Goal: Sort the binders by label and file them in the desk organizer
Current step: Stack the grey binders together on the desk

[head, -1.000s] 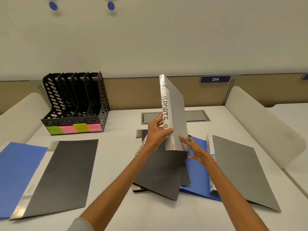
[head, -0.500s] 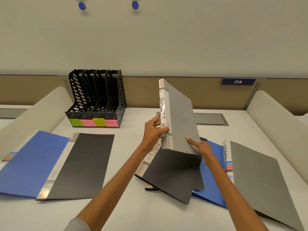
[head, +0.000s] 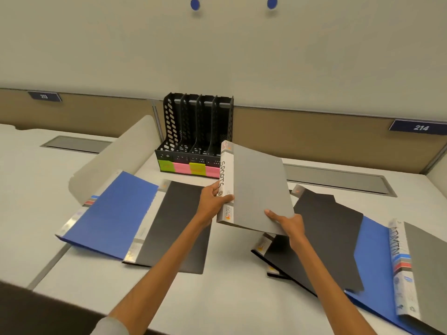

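Head view: the SPORTS binder (head: 256,187) hangs above the bench (head: 229,293), spine near upright, left hand (head: 212,201) gripping the spine, right hand (head: 287,221) pinching the lower cover edge. The desk organizer (head: 198,131) stands just beyond, slightly left, nearer the left hand; slot labels seem unreadable

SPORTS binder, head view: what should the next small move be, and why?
Probably lift the binder forward toward the organizer. The left hand grips its spine, the right hand holds its lower edge, and it is upright, off the desk, just in front of the organizer, whose slots look empty. The coloured notes on its base are too blurred to say which slot.
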### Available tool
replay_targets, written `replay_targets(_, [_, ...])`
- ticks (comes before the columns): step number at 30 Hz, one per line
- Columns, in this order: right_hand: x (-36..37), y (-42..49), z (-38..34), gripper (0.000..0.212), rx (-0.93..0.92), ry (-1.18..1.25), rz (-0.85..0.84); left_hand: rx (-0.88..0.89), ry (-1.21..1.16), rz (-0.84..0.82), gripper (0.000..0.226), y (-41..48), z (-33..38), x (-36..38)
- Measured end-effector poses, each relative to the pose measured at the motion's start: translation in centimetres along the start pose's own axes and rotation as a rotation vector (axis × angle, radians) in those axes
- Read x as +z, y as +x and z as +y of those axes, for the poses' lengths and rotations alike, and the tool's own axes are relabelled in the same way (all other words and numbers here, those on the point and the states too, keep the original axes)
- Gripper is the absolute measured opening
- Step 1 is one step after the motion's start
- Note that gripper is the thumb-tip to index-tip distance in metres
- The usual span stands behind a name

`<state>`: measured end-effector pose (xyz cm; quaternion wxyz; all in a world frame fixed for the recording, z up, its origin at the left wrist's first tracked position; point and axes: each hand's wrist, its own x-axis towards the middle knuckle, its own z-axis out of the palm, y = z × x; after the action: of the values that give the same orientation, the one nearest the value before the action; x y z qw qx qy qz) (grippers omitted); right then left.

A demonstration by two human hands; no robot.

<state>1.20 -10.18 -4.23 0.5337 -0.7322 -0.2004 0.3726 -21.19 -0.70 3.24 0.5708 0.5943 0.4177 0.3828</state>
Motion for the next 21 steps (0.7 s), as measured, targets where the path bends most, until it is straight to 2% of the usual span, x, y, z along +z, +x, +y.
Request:
replay_targets(4, [6.0, -2.3, 1.4, 0.103, 0.052, -0.027, 0.010, -0.022, 0.046, 0.060, 0.041, -0.5, -1.9, -6.1])
replay_targets(8, [10.9, -4.8, 2.9, 0.115, 0.131, -0.166, 0.022, -0.042, 0.107, 0.114, 0.031, -0.9, -4.4, -10.7])
replay_targets(13, [16.1, -7.1, 4.0, 0.107, 0.149, -0.282, -0.004, -0.062, 0.241, 0.211, 0.027, -1.9, -7.9, -15.2])
replay_targets(15, [17.8, -7.9, 4.4, 0.104, 0.154, -0.323, -0.013, -0.067, 0.313, 0.236, 0.033, -2.1, -8.9, -16.7])
replay_targets(21, [21.8, -10.0, 6.0, 0.103, 0.182, -0.416, -0.070, -0.135, 0.544, 0.194, 0.033, -2.5, -11.3, -21.1])
